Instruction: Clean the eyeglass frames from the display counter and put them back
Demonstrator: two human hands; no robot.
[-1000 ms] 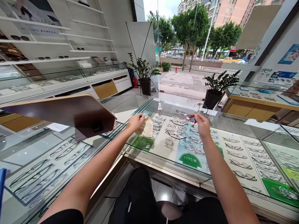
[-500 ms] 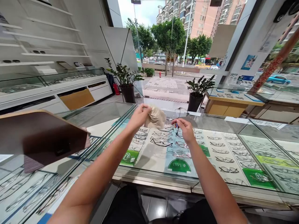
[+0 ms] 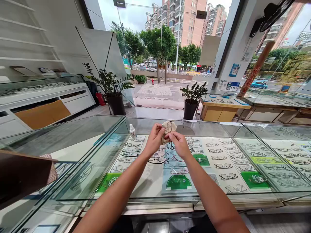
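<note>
Above the glass counter, my left hand (image 3: 155, 139) is closed on a pale beige cloth (image 3: 165, 141), which lies behind and against a lens of a pair of glasses (image 3: 171, 126). My right hand (image 3: 179, 142) pinches the same thin dark-framed glasses from the right, its fingertips close to those of my left hand. Part of the frame is hidden by the fingers. A small white bottle (image 3: 132, 131) stands upright on the counter, left of my left hand.
Rows of glasses and green cards lie inside the glass display counter (image 3: 155, 200). A dark brown board (image 3: 21, 174) juts in at the left. Two potted plants (image 3: 190, 108) stand beyond the counter.
My hands have come together, bringing the cloth against the glasses. The view has turned to the right, and the white bottle now shows.
</note>
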